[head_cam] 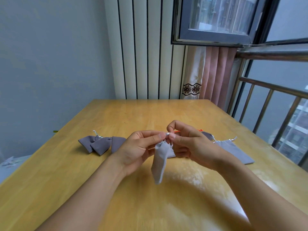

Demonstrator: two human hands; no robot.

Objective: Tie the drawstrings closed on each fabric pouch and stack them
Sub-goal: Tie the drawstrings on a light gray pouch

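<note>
Pouch: pale grey fabric, long and narrow, hanging above the near-centre of the wooden table with its mouth gathered at the top. Left hand and right hand meet at the mouth, thumb and forefinger of each pinched on the silver drawstring; other fingers loosely curled. Holding it by the cord likely lets the pouch's weight keep the mouth cinched while the knot is worked. Judged: tying in progress. Left, a cluster of darker grey pouches, mouths gathered, overlapping, probably finished ones set aside. Right, a flat grey pouch with loose cords, apparently awaiting tying.
</note>
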